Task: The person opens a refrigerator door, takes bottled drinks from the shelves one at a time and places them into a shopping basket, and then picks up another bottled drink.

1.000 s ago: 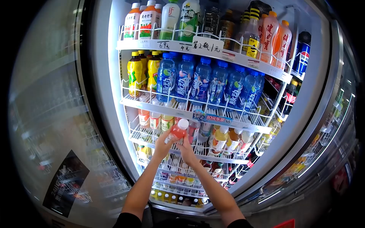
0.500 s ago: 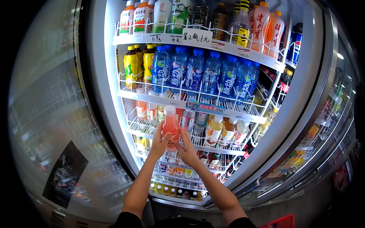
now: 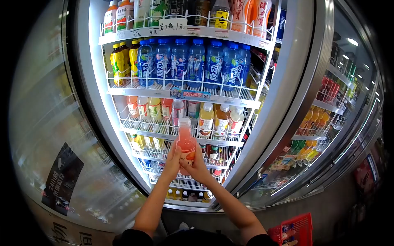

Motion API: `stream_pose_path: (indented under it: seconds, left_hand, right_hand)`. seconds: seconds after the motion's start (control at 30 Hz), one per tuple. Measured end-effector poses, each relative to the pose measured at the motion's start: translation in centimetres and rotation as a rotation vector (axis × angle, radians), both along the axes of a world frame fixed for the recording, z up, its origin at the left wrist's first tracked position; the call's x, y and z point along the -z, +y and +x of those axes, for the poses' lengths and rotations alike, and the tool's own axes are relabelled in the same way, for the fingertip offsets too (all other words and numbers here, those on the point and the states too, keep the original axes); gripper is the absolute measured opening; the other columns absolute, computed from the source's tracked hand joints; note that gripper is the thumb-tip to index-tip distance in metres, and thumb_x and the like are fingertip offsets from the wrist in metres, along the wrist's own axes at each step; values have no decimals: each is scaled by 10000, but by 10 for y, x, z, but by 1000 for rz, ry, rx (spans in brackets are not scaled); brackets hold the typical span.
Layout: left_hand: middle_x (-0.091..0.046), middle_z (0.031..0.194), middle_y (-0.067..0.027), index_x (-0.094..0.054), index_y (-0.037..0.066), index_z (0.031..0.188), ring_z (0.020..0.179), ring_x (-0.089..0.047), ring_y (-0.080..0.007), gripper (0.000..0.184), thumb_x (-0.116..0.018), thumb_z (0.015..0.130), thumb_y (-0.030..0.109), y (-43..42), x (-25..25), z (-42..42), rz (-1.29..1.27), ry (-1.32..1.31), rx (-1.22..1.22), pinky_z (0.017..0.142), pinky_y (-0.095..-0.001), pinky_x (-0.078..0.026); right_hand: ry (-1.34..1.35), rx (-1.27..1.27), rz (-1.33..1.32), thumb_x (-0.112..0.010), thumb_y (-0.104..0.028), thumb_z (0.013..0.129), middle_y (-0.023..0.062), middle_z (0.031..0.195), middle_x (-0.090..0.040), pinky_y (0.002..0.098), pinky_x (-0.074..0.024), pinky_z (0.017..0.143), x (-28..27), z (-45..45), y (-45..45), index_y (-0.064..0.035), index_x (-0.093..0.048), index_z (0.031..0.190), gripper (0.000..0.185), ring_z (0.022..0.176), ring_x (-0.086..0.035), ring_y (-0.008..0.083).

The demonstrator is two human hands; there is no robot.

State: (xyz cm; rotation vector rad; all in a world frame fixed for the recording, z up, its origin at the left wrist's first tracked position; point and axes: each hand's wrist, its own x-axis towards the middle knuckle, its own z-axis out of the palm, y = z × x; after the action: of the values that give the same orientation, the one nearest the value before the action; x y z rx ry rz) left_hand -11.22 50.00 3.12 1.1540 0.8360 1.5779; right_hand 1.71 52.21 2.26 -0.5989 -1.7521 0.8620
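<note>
A pink juice bottle (image 3: 186,142) with a white cap stands nearly upright between my hands, in front of the fridge shelves. My left hand (image 3: 170,162) wraps its left side. On the other side, my right hand (image 3: 198,165) grips it, with the thumb across the lower label. Just behind the bottle, the shelf of juices holds a clear bottle with a pink label (image 3: 177,111) and several yellow and orange juice bottles (image 3: 205,121).
Blue drink bottles (image 3: 179,61) fill the shelf above. A glass door (image 3: 45,123) stands at the left, and another glass-fronted fridge (image 3: 316,123) at the right. A red basket (image 3: 301,225) with items inside is at the lower right.
The juice bottle and both hands have come lower, away from the shelf edge, and the bottle has turned. My view has shifted right and down, showing more of the red basket.
</note>
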Motion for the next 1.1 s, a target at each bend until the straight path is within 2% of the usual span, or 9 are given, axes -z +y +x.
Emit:
stream_pose_path:
  seconds: [0.2,0.23,0.43,0.5,0.6,0.8,0.87,0.93,1.1]
  left_hand:
    - [-437,1411,-89,-322,45,1477,1267,-428,-170,522,-373,1058,351,-11,-3,59,34,2,76,1066,-294,-340]
    - [-433,1418,-95,-322,46,1478,1276,-424,-176,524,-370,1058,356,3,-31,87,78,26,81,1071,-296,-334]
    - [-443,1430,-117,-336,15,1463,1292,-439,-195,543,-330,1061,379,-33,-16,165,63,-67,257,1090,-321,-337]
    - [-455,1423,-118,-342,7,1456,1283,-454,-197,542,-331,1060,377,-76,30,166,-70,-99,297,1086,-326,-350]
    - [-487,1403,-113,-356,-5,1445,1264,-484,-198,539,-325,1061,372,-100,40,199,-145,-159,391,1076,-330,-378]
    - [-418,1465,-105,-294,38,1492,1313,-434,-187,546,-314,1064,376,-137,46,299,-129,-140,507,1088,-320,-360]
    - [-432,1439,-103,-266,46,1501,1296,-436,-181,544,-388,1055,333,-145,43,325,-110,-115,542,1076,-319,-364]
    - [-454,1393,-102,-238,51,1501,1261,-451,-180,564,-475,1031,253,-155,53,346,41,170,509,1057,-323,-375]
    - [-491,1333,-91,-273,64,1477,1182,-494,-155,518,-470,1031,239,-185,76,373,-182,29,686,1005,-316,-411]
  right_hand:
    - [76,-113,-176,-646,-153,906,226,1458,-337,376,-292,1118,-23,67,-32,33,-34,1509,878,1351,-373,284]
    - [27,-69,-109,-625,-170,920,226,1460,-337,378,-293,1117,-48,97,-19,28,-33,1511,859,1348,-378,288]
    - [66,39,-88,-507,-207,978,222,1462,-330,373,-267,1125,-31,175,-74,23,-72,1510,725,1368,-345,288]
    - [102,85,-149,-487,-216,986,222,1465,-327,370,-257,1130,21,176,-119,28,-84,1506,702,1371,-340,291]
    - [127,188,-132,-445,-266,1009,221,1480,-314,362,-232,1140,38,205,-150,43,-110,1499,668,1380,-328,299]
    - [109,398,-180,-320,-348,1046,188,1457,-383,354,-278,1112,42,292,-201,0,-164,1510,600,1344,-385,271]
    - [81,513,-286,-336,-321,1045,212,1342,-506,355,-370,1045,39,316,-211,-9,-228,1496,559,1252,-502,289]
    - [58,632,-193,-332,-335,1046,218,1308,-543,367,-405,1011,42,329,-223,-32,-256,1491,544,1213,-544,311]
    - [110,771,-298,-314,-355,1050,228,1315,-542,364,-406,1012,62,348,-268,-35,-268,1490,546,1220,-544,326]
